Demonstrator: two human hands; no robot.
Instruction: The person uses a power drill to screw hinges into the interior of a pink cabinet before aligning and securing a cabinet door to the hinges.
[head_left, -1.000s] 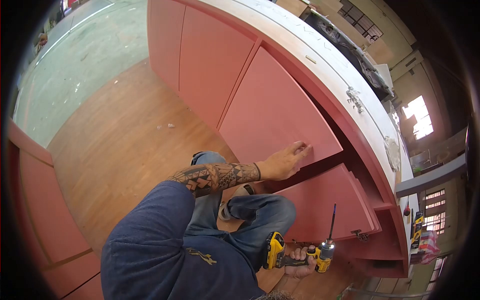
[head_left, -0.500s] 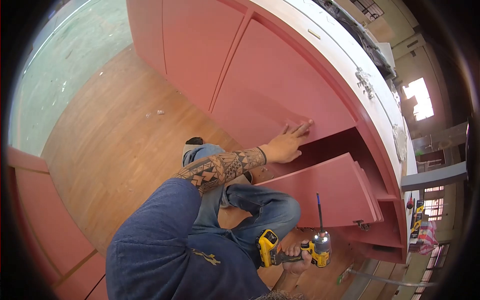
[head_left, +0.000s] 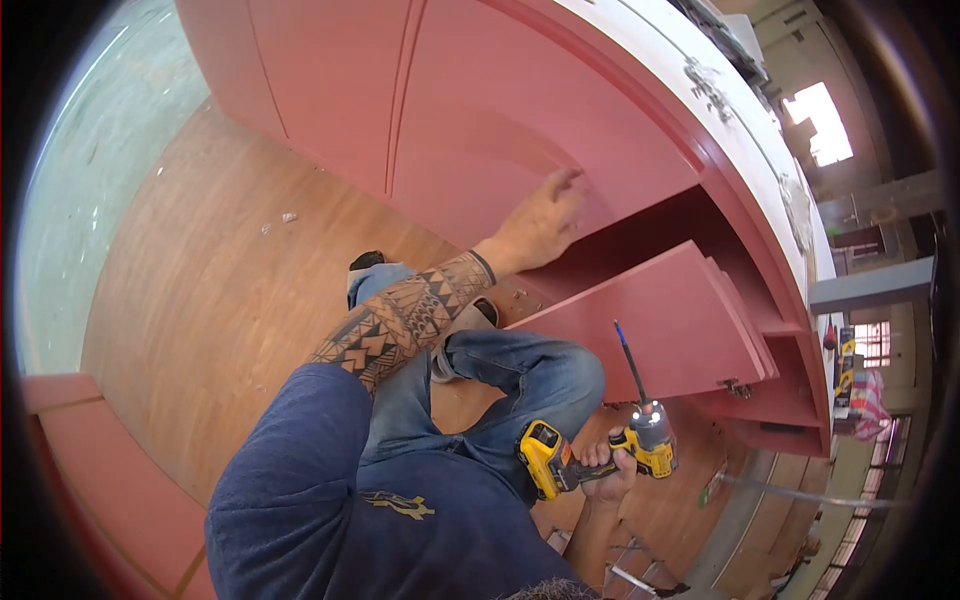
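Observation:
My left hand (head_left: 545,220) is at the pink cabinet door (head_left: 480,130), near its lower edge beside the dark opening. Its fingers look partly bent but are smeared by motion. My right hand (head_left: 612,474) is wrapped round the grip of a yellow and black cordless impact driver (head_left: 655,448). A long dark bit (head_left: 630,360) with a blue tip points up from it, and its lights are on. Between the two hands a second pink door (head_left: 650,325) stands swung out, with a metal hinge (head_left: 737,388) at its edge.
The pink cabinet has a white top (head_left: 690,85) with bits of hardware (head_left: 708,88) on it. My bent knees (head_left: 560,375) are close to the swung-out door. Wooden flooring (head_left: 200,250) lies to the left, and another pink panel (head_left: 120,470) stands at lower left.
My left hand has shifted left and up in view, its spread fingers now more bent and blurred. The impact driver has tilted slightly and risen in view. The whole view has shifted.

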